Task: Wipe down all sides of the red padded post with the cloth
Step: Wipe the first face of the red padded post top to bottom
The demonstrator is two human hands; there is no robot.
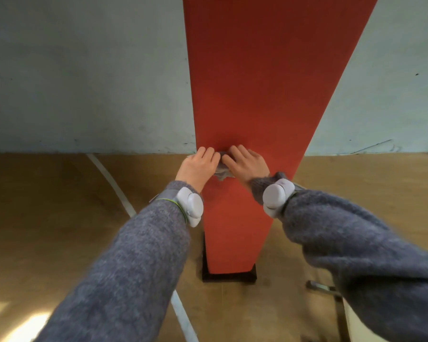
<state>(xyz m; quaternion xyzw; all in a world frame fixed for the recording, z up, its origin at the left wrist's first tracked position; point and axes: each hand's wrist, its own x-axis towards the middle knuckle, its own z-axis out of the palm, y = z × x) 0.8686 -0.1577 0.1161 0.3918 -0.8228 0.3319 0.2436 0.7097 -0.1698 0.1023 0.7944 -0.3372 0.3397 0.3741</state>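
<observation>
Tall red padded post [255,95], upright in mid view, front face toward the camera, left edge straight against the background, right edge slanting outward toward the top of the picture. Ends below on a black square base [229,276] set on the floor.

Low on the front face, close to the left edge: crumpled grey cloth [222,172], squeezed against the padding. Left grip [199,166] flat on the cloth right at the post's left edge, fingers straight and pointing up, released rather than clenched, pressing and not grasping. Right grip [247,165] just beside it, likewise flat with straight fingers, pressing the other part of the cloth. A tuft of cloth between and below the two palms.

Fuzzy grey knit sleeves [134,255] on both arms, a rounded white wrist device [192,206] strapped on each.

Bare red padding above the hands up to the top border, and below them down to the base.

Tan wooden floor [59,218] open on both sides of the post, crossed on the left by a curved white painted line [114,186] that passes near the base. Pale blue-grey wall [84,70] behind. Grey metal bracket [331,292] on the floor at lower right, apart from the base, partly hidden by the right sleeve.
</observation>
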